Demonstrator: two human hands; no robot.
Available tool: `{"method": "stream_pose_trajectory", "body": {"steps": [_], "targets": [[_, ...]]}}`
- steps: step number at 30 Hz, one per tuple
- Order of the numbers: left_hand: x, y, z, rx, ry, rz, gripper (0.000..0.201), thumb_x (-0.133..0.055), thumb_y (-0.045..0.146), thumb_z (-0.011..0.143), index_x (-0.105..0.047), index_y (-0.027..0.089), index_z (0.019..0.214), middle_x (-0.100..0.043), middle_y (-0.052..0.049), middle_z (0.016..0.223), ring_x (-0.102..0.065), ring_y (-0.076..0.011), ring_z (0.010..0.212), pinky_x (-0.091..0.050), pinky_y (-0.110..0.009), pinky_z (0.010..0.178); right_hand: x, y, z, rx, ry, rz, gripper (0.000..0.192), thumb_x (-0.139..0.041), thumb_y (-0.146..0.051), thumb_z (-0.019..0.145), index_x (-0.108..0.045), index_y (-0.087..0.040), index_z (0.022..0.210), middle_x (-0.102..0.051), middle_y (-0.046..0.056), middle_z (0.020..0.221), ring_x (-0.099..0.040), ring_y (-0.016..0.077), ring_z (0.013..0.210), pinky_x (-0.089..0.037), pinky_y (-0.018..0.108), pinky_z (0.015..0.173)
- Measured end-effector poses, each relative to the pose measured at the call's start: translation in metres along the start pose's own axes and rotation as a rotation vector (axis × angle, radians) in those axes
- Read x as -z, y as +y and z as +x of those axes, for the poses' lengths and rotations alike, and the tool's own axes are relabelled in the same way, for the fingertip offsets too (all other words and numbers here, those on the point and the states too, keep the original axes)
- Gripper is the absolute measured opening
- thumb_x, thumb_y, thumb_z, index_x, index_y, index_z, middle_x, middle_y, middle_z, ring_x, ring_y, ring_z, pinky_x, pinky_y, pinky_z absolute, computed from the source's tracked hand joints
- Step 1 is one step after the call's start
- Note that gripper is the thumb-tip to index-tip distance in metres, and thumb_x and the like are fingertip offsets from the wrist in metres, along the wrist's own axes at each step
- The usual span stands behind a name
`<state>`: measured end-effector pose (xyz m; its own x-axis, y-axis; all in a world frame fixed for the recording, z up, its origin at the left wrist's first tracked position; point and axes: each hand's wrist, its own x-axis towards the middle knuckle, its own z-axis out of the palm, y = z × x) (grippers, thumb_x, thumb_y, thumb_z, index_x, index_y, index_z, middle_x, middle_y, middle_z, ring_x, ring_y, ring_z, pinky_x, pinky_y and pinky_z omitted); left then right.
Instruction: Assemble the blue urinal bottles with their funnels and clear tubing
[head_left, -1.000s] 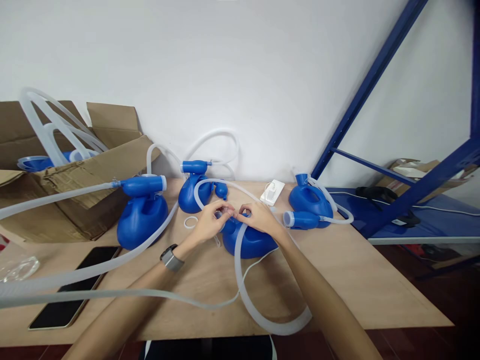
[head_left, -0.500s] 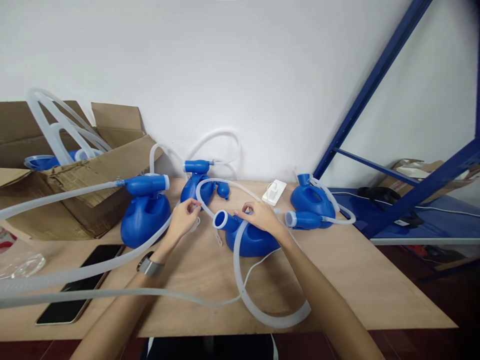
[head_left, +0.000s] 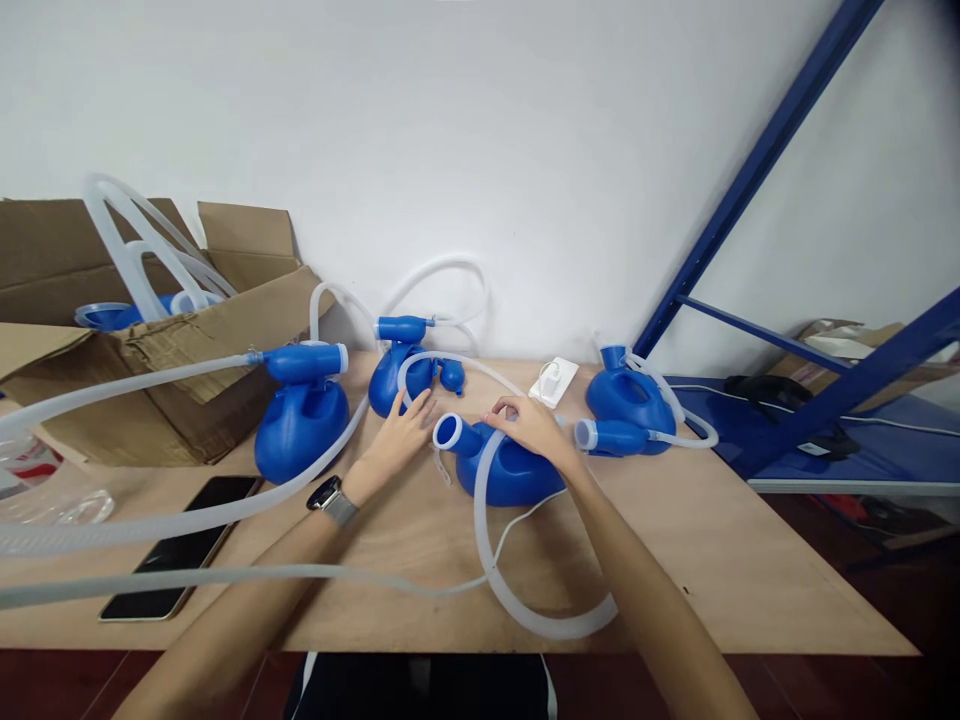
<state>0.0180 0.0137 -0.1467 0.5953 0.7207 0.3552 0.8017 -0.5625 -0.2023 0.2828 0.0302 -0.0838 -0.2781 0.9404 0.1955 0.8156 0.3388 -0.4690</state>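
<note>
A blue plastic urinal bottle [head_left: 517, 478] lies on the table before me, its round white-rimmed mouth [head_left: 448, 431] facing left. My right hand [head_left: 529, 428] is over the top of this bottle, thumb and forefinger pinched together. What they grip is hidden. Just under those fingers is the upper end of a thick whitish hose [head_left: 482, 520], which loops down toward the table's front edge. My left hand [head_left: 403, 430] is open, fingers stretched, left of the mouth. Its fingertips are by the curve of a thinner clear tube [head_left: 411, 368]; I cannot tell if they touch.
More blue bottles with hoses stand at left [head_left: 300, 430], at the back [head_left: 386, 385] and at right [head_left: 626, 400]. A cardboard box [head_left: 172, 400] holds further hoses. A phone [head_left: 187, 545], a white charger plug [head_left: 551, 380] and a blue metal shelf [head_left: 720, 220] are nearby.
My left hand has opened from a pinch and shifted slightly right. My right hand stays over the bottle. The view has shifted a little.
</note>
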Motion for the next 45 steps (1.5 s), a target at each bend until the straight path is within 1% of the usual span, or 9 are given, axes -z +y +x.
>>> {"method": "stream_pose_trajectory", "body": {"steps": [4,12,19,21,25,30,32,35,45], "targets": [[0.009,-0.022,0.004,-0.017,-0.011,-0.051,0.028,-0.042,0.010,0.100,-0.068,0.016,0.109,-0.073,-0.011,0.102,-0.066,-0.0275,0.109,-0.019,-0.067,0.123,-0.006,0.000,0.000,-0.097,0.076,-0.079,0.053,-0.057,-0.072,0.091,-0.076,-0.023,0.086,-0.076,0.007,0.084,-0.071,0.0259,0.086,-0.043,0.031,0.072],[0.061,-0.063,-0.023,0.086,0.204,-0.259,0.033,-0.037,0.032,0.105,-0.067,0.018,0.106,-0.067,-0.008,0.095,-0.058,-0.0259,0.099,-0.031,-0.058,0.118,-0.012,0.003,0.006,-0.243,0.154,-0.150,0.055,-0.050,-0.068,0.096,-0.077,-0.022,0.090,-0.079,0.013,0.089,-0.073,0.0306,0.093,-0.047,0.035,0.079],[0.071,-0.021,-0.014,0.009,0.098,-0.183,0.038,-0.038,0.034,0.105,-0.071,0.019,0.096,-0.068,-0.007,0.080,-0.062,-0.0248,0.084,-0.043,-0.048,0.099,-0.012,0.000,0.007,-0.271,0.148,-0.150,0.052,-0.049,-0.064,0.098,-0.077,-0.021,0.094,-0.080,0.015,0.092,-0.073,0.0330,0.096,-0.047,0.037,0.082],[0.071,-0.006,-0.005,0.047,0.033,-0.143,0.039,-0.037,0.035,0.105,-0.072,0.017,0.104,-0.070,-0.009,0.081,-0.065,-0.0259,0.081,-0.046,-0.045,0.089,-0.013,0.000,0.006,-0.275,0.155,-0.119,0.050,-0.051,-0.062,0.097,-0.078,-0.021,0.091,-0.079,0.015,0.093,-0.073,0.0340,0.098,-0.047,0.038,0.082],[0.076,0.005,0.006,0.130,-0.050,-0.144,0.053,-0.032,0.037,0.108,-0.044,0.015,0.154,-0.073,-0.008,0.086,-0.070,-0.0263,0.078,-0.047,-0.037,0.073,-0.011,0.006,0.005,-0.190,0.151,0.021,0.034,-0.057,-0.046,0.096,-0.079,-0.020,0.089,-0.079,0.013,0.093,-0.072,0.0329,0.098,-0.048,0.036,0.081],[0.078,-0.002,0.006,-0.025,-0.065,-0.218,0.070,-0.038,0.056,0.105,-0.025,0.022,0.165,-0.060,-0.015,0.143,-0.065,-0.0296,0.120,-0.051,-0.037,0.095,0.004,0.023,0.004,0.053,0.002,0.208,0.021,-0.061,-0.031,0.091,-0.079,-0.020,0.092,-0.080,0.004,0.093,-0.073,0.0229,0.091,-0.050,0.029,0.084],[0.073,-0.005,0.007,-0.033,-0.065,-0.247,0.070,-0.036,0.054,0.106,-0.022,0.021,0.165,-0.054,-0.016,0.152,-0.061,-0.0307,0.128,-0.050,-0.039,0.100,0.010,0.031,0.003,0.213,-0.084,0.343,0.022,-0.059,-0.031,0.091,-0.078,-0.019,0.095,-0.080,0.004,0.099,-0.073,0.0228,0.094,-0.051,0.030,0.087],[0.066,-0.009,0.012,-0.045,-0.101,-0.292,0.068,-0.037,0.050,0.107,-0.021,0.019,0.165,-0.059,-0.016,0.149,-0.066,-0.0298,0.122,-0.052,-0.039,0.097,0.016,0.039,0.001,0.338,-0.111,0.474,0.025,-0.056,-0.031,0.092,-0.076,-0.017,0.099,-0.079,0.007,0.102,-0.071,0.0243,0.096,-0.051,0.032,0.088],[0.069,-0.003,0.025,-0.085,-0.127,-0.214,0.067,-0.045,0.045,0.104,-0.029,0.015,0.162,-0.069,-0.016,0.129,-0.072,-0.0295,0.096,-0.053,-0.039,0.084,0.016,0.024,0.002,0.329,-0.095,0.411,0.016,-0.059,-0.020,0.082,-0.075,-0.017,0.082,-0.076,0.006,0.088,-0.067,0.0215,0.084,-0.050,0.032,0.085]]}}
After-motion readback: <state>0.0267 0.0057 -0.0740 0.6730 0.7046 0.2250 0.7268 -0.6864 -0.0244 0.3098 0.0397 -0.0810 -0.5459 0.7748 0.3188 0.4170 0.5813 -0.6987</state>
